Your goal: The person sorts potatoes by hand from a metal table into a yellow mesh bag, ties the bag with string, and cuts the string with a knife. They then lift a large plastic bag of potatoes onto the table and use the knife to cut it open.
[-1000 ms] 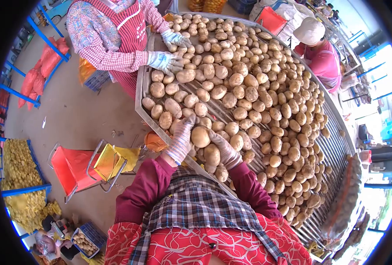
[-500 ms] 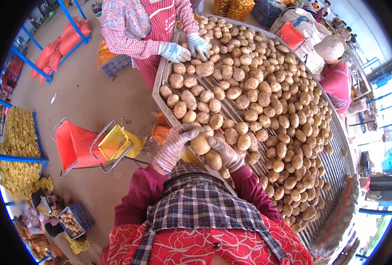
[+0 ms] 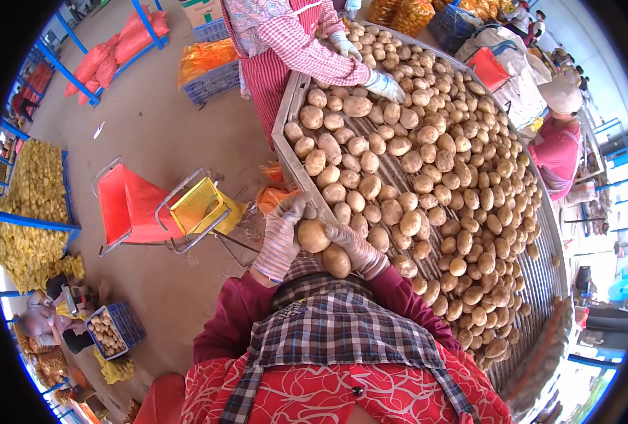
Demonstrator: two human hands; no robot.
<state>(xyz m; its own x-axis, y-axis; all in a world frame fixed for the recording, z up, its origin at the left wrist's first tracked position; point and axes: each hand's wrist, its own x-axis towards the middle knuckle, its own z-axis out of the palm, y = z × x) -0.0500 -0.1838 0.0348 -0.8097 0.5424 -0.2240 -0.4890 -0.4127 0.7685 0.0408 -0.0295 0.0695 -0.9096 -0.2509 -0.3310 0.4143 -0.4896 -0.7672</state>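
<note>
While both hands meet in front of the apron, the left hand (image 3: 282, 239), in a pale striped glove, grasps a smooth, tan, nearly round potato (image 3: 314, 235) between thumb and fingers. The right hand (image 3: 360, 251), gloved alike, is curled around a browner, slightly oval potato (image 3: 337, 261); its fingers' undersides are hidden, so how firmly they close cannot be told. Its thumb side comes up close to the round potato, and whether it touches cannot be told.

The round potato lies between the two hands, the left palm just beside it. The oval one sits below and to the right of it, nearer the body, its modest long axis slanting down toward the right wrist.

Just beyond the right knuckles begins a broad spread of loose, earth-stained potatoes (image 3: 464, 242) on a grey metal slatted table (image 3: 544, 281), so the right hand is the nearer one to that heap. The left hand is nearer the open floor side: an orange plastic bag (image 3: 275, 200) hangs just beside it, and farther left stand a yellow open container in a metal frame (image 3: 199, 210) and a red one like it (image 3: 131, 205). Across the table's corner, a co-worker's white-gloved hand (image 3: 386, 86) reaches among the potatoes, well apart from both held ones.
</note>
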